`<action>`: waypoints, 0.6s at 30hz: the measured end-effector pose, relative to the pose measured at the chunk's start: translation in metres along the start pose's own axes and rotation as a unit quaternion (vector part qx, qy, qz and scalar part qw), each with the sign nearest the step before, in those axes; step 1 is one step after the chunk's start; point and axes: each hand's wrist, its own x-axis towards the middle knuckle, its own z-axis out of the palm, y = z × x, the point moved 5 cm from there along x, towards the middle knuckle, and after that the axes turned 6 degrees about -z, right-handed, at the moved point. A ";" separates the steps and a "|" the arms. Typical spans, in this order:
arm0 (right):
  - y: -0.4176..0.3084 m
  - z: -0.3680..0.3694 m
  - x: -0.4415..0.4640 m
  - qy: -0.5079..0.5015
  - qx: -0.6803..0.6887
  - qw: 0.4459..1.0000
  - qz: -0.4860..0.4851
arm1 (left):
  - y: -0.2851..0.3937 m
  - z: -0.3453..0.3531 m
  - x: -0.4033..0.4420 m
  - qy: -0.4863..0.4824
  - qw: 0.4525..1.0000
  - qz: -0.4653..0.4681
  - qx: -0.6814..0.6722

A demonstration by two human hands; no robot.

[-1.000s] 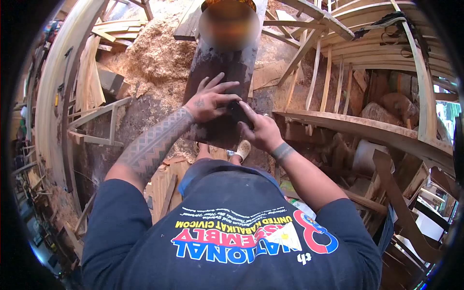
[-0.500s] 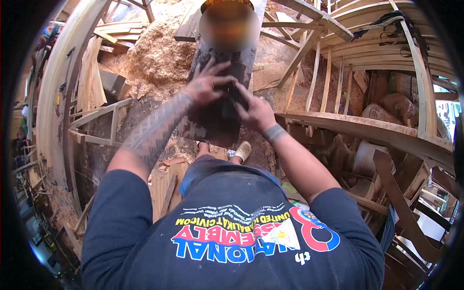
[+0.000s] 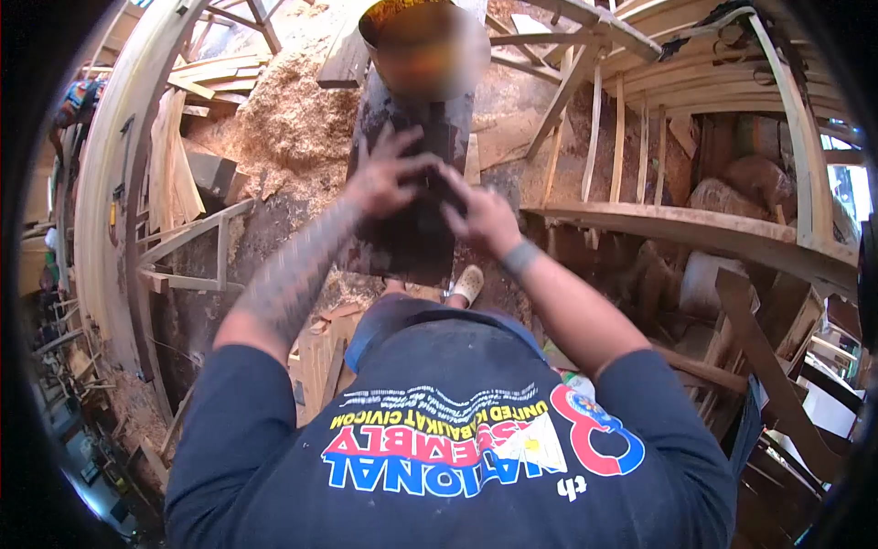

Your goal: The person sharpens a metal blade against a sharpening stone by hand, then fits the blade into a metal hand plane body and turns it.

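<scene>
A dark, wet-looking board (image 3: 412, 242) runs away from my feet, and both hands are over its middle. My left hand (image 3: 386, 176) has its fingers spread, with the index finger reaching toward the other hand. My right hand (image 3: 482, 212) is closed around a small dark piece (image 3: 448, 189), whose shape is hard to make out against the board. The fingertips of the two hands meet or nearly meet at this piece. A round container (image 3: 425, 46) with an orange-brown inside stands on the far end of the board, partly blurred.
Wood shavings (image 3: 297, 110) are heaped left of the board. A long pale timber (image 3: 114, 201) stands at the left beside a small wooden frame (image 3: 222, 247). On the right is a ribbed wooden structure (image 3: 677, 224). My clog (image 3: 468, 285) is near the board's close end.
Both hands have shifted slightly away from my body along the board, my left hand's fingers lifting and spreading. The view has turned a little.
</scene>
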 end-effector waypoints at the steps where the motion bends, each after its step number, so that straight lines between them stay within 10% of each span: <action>1: -0.001 -0.004 0.019 0.010 0.024 1.000 -0.003 | -0.017 -0.002 0.016 0.053 0.998 0.029 -0.003; 18: 0.002 0.004 -0.014 -0.022 0.053 0.998 -0.014 | 0.004 0.016 -0.023 0.007 0.999 -0.004 -0.044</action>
